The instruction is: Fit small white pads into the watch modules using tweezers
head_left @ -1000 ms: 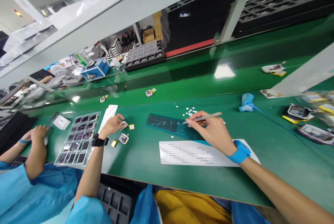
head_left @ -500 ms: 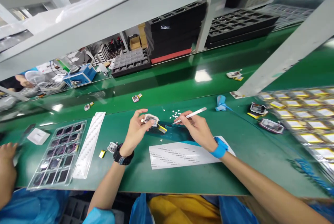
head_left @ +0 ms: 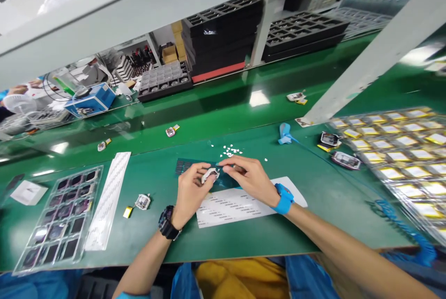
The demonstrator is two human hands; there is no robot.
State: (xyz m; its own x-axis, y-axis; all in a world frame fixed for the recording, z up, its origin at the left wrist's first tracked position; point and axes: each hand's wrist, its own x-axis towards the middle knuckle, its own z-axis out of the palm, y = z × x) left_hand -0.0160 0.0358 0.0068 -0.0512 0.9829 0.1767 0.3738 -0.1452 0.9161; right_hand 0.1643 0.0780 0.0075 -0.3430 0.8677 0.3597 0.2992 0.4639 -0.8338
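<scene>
Head view looks down on a green bench where the left hand (head_left: pixel 191 191) pinches a small white module (head_left: pixel 210 175) at its fingertips, raised just above the dark blue sheet (head_left: pixel 188 166) — held up, seemingly, so the right hand (head_left: pixel 248 177) can work on it. That hand's fingers close at the module's edge; whether they grip a tool I cannot tell. White backing paper (head_left: pixel 240 206) lies beneath both wrists — near to reach.

The green bench (head_left: pixel 313 224) carries a white label sheet (head_left: pixel 240 207), a clear tray (head_left: pixel 52 220) and, apparently, scattered white bits (head_left: pixel 230 152).
</scene>
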